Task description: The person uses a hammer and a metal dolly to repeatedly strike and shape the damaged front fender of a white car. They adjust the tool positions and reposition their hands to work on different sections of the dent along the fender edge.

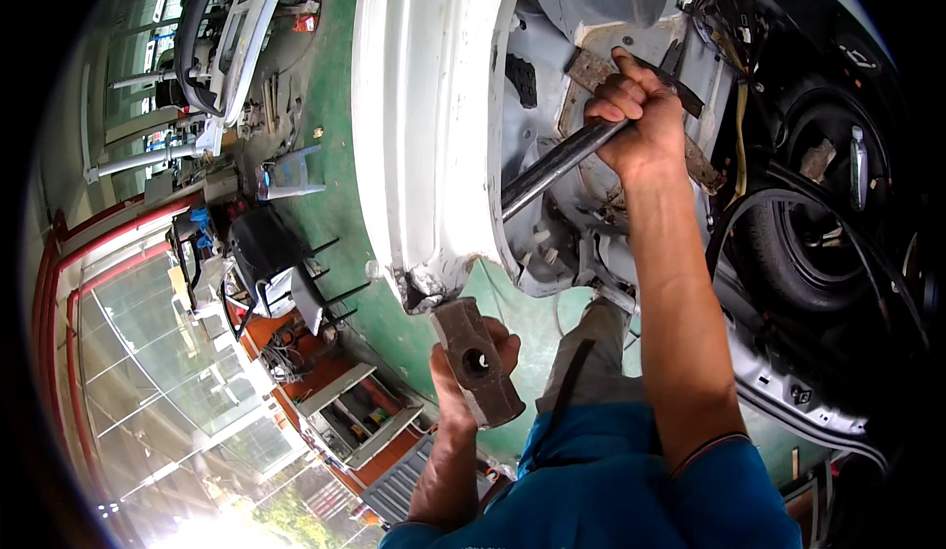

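My left hand (455, 383) is closed around a heavy, brown, rusty hammer head (480, 364). Light shows through its eye, and no handle is seen in it. The head is just below the torn lower corner of the white car body panel (424, 135). Inside the body opening, my right hand (639, 115) grips a dark round metal bar (562, 168), which slants down to the left behind the panel's edge. Just past that fist shows a flat dark metal piece (682, 90); whether it joins the bar, I cannot tell. A worn wooden strip (704, 169) passes beneath my right wrist.
Loose wiring (727, 12) hangs at the opening's upper right. On the right, a spare tyre (803, 243) lies in the dark trunk. To the left are a black chair (271, 253), an open cabinet (360, 416) and a removed bumper (232, 66) on the green floor (335, 86).
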`<state>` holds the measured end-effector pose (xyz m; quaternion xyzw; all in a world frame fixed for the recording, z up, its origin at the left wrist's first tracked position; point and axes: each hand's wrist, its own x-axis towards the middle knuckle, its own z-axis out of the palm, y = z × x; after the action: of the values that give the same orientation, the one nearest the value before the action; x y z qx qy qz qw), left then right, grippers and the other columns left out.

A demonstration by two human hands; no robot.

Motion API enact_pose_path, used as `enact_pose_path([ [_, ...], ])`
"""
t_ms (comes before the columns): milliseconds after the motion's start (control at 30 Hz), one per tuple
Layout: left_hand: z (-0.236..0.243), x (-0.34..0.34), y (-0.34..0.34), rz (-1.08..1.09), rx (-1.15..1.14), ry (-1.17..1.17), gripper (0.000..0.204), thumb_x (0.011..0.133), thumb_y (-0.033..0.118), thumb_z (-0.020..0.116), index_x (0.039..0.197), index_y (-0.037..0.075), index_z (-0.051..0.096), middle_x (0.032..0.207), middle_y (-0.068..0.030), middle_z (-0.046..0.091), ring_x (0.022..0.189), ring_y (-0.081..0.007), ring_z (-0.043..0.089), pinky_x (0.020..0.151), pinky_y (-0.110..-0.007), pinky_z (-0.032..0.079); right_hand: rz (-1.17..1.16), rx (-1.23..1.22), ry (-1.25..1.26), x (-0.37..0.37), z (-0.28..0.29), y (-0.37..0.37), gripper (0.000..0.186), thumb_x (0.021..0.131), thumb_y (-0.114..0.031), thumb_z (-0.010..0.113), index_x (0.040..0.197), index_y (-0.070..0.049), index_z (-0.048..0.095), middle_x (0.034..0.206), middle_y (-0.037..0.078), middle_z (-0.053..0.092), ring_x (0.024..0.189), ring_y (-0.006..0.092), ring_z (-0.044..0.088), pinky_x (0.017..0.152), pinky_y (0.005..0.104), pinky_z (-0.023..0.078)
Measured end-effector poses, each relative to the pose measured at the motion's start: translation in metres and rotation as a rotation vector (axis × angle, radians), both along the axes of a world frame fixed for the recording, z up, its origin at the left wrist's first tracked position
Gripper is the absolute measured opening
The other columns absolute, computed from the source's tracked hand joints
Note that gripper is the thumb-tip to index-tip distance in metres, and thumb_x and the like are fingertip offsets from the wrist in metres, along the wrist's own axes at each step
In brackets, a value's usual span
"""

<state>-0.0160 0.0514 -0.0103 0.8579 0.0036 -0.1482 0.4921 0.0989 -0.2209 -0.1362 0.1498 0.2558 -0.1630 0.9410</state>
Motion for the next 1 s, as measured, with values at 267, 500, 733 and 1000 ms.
enact_pose_path([
  [267, -0.003, 0.002, 0.011, 0.110, -0.169, 0.136, 0.018, 0.081, -0.005, 0.078, 0.094, 0.001, 0.069, 0.086, -0.0026, 0.068, 0.073, -0.0077, 0.061, 0.061, -0.025, 0.049, -0.119, -0.103, -0.046, -0.004, -0.046, -0.073, 0.011, 0.096, -0.009, 0.054, 0.103, -0.002, 0.059, 0.058, -0.007, 0.034, 0.045, 0.0079, 0.032, 0.046, 0.0245, 0.035],
  [500, 0.001, 0.000, 0.009, -0.020, -0.078, 0.049, 0.019, 0.080, -0.007, 0.076, 0.096, 0.001, 0.068, 0.089, -0.0030, 0.068, 0.077, -0.0087, 0.062, 0.063, -0.025, 0.050, 0.013, -0.037, -0.048, 0.001, 0.001, -0.006, 0.008, 0.094, -0.010, 0.058, 0.100, -0.006, 0.062, 0.059, -0.009, 0.031, 0.048, 0.0074, 0.032, 0.047, 0.0250, 0.032],
  [733, -0.007, -0.004, 0.011, 0.122, -0.248, 0.161, 0.020, 0.081, -0.005, 0.077, 0.099, -0.001, 0.067, 0.095, -0.0045, 0.067, 0.081, -0.0095, 0.061, 0.067, -0.025, 0.050, -0.099, -0.158, -0.127, 0.001, -0.030, 0.006, 0.010, 0.094, -0.011, 0.058, 0.099, -0.004, 0.062, 0.058, -0.009, 0.032, 0.046, 0.0071, 0.031, 0.048, 0.0259, 0.036],
  [1000, 0.000, -0.003, 0.013, 0.115, -0.103, 0.139, 0.021, 0.081, -0.001, 0.080, 0.099, 0.001, 0.068, 0.087, -0.0029, 0.069, 0.075, -0.0087, 0.062, 0.063, -0.026, 0.050, -0.040, -0.031, 0.040, 0.010, -0.019, -0.028, 0.007, 0.094, -0.012, 0.058, 0.095, -0.007, 0.061, 0.057, -0.009, 0.031, 0.045, 0.0065, 0.030, 0.047, 0.0248, 0.033],
])
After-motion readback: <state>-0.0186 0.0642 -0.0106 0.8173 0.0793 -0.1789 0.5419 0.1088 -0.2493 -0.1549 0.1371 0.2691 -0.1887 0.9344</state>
